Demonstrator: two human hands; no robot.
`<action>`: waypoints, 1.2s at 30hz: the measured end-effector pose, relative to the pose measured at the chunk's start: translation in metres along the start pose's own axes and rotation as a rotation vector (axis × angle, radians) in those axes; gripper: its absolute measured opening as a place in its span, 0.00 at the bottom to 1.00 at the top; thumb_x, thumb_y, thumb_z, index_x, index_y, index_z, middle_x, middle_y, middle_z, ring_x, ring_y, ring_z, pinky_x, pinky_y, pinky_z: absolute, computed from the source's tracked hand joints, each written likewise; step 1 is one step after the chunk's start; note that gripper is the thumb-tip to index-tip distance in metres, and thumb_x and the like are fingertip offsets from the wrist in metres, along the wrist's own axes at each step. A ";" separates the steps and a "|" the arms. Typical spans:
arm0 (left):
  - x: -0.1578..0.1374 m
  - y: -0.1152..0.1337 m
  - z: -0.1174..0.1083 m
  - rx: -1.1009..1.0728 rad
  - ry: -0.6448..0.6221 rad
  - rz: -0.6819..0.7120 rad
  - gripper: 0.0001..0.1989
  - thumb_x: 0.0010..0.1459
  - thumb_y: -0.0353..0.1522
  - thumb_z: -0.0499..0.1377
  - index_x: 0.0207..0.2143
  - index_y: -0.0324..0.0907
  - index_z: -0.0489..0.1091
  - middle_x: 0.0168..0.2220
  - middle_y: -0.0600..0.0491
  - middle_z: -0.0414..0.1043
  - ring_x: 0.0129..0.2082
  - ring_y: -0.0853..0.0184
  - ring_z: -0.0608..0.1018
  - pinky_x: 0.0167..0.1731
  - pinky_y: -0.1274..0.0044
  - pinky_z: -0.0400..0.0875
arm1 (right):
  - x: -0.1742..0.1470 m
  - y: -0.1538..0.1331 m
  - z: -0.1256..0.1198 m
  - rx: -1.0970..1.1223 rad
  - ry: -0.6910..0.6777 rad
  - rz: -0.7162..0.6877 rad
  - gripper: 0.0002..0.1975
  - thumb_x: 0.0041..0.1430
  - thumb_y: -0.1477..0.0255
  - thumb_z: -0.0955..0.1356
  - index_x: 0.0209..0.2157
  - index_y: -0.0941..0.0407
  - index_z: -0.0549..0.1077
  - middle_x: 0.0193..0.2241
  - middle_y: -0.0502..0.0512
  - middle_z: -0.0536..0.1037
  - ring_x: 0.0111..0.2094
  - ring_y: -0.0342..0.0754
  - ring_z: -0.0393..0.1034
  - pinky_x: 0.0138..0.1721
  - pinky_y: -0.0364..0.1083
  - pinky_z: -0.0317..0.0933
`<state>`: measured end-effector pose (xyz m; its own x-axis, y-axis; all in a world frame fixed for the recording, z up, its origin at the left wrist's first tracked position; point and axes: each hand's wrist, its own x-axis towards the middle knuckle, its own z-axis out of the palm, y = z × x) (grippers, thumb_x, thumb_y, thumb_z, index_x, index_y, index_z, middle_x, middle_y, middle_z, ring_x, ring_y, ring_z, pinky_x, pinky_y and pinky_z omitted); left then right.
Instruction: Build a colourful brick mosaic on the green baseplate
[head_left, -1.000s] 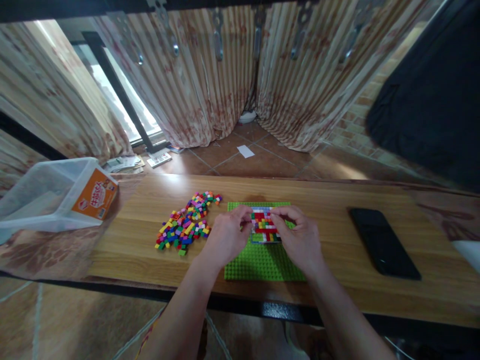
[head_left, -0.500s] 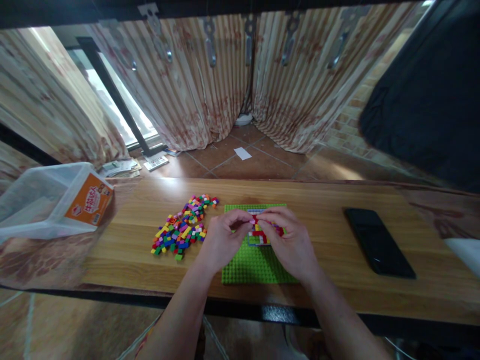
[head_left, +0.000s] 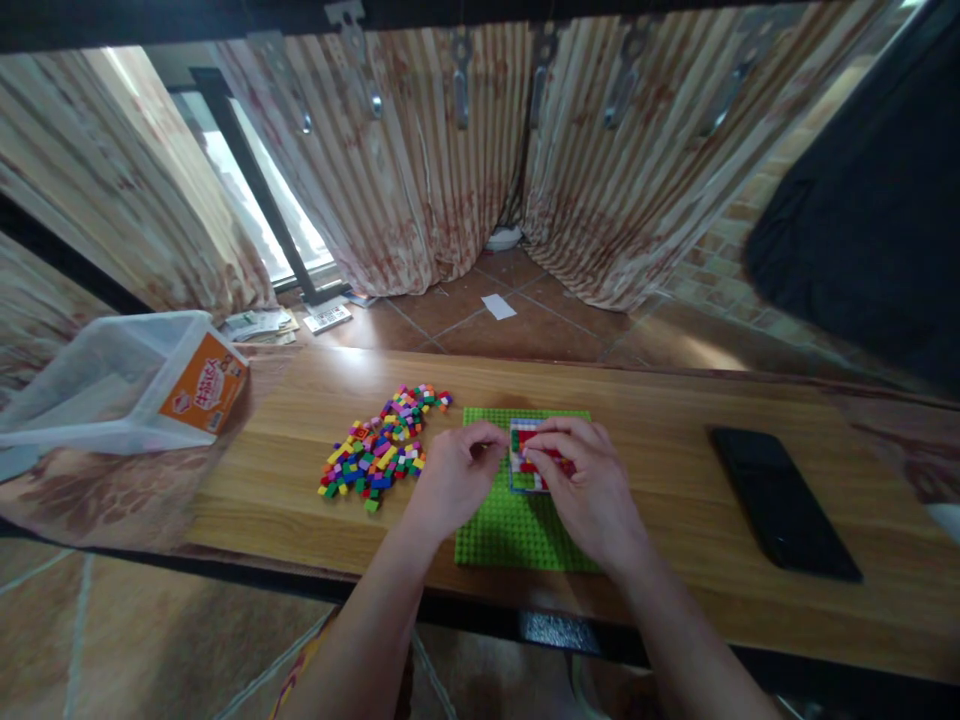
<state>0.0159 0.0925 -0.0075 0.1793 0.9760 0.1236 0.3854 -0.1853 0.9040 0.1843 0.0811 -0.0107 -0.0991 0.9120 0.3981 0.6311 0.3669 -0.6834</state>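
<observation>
A green studded baseplate (head_left: 495, 530) lies on the table in front of me. On its upper part sits a small build of toy bricks (head_left: 529, 480) in red, white, green and other colours, partly covered by my fingers. My right hand (head_left: 589, 485) is over the build's right side, thumb and index finger pinched together at its surface; whatever is between them is too small to make out. Just left of the build, my left hand (head_left: 457, 475) is curled with thumb and fingertips together, apart from the bricks. Anything in that pinch is hidden.
Left of the baseplate is a loose pile of small coloured bricks (head_left: 382, 455) on the wooden table (head_left: 277, 490). A clear plastic bin (head_left: 112, 375) with an orange label stands farther left. A black phone (head_left: 784, 500) lies to the right.
My left hand has drawn back leftward from the build, uncovering its left side with green bricks. My right hand remains over it. The whole view has shifted slightly.
</observation>
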 end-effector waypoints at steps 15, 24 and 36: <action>-0.008 -0.001 0.000 0.092 -0.096 -0.052 0.15 0.59 0.27 0.54 0.40 0.44 0.81 0.35 0.53 0.82 0.30 0.67 0.79 0.32 0.77 0.71 | -0.002 -0.001 0.009 -0.070 0.038 0.039 0.07 0.60 0.69 0.68 0.31 0.51 0.79 0.40 0.54 0.77 0.45 0.53 0.67 0.48 0.55 0.62; -0.010 0.002 0.003 0.066 -0.129 -0.033 0.15 0.62 0.29 0.53 0.41 0.44 0.80 0.33 0.53 0.81 0.30 0.67 0.78 0.32 0.78 0.69 | -0.001 -0.004 0.014 -0.051 0.066 0.092 0.07 0.59 0.69 0.68 0.30 0.51 0.78 0.40 0.55 0.77 0.45 0.54 0.67 0.48 0.58 0.63; -0.013 0.001 0.005 0.049 -0.133 -0.049 0.14 0.61 0.29 0.53 0.37 0.41 0.80 0.30 0.53 0.80 0.27 0.68 0.76 0.27 0.79 0.66 | -0.003 0.008 0.016 -0.020 0.217 0.241 0.17 0.55 0.65 0.67 0.46 0.55 0.74 0.50 0.63 0.70 0.53 0.58 0.64 0.55 0.63 0.57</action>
<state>0.0185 0.0791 -0.0108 0.2766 0.9608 0.0213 0.4398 -0.1463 0.8861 0.1767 0.0843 -0.0270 0.2203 0.9108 0.3491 0.6315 0.1396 -0.7627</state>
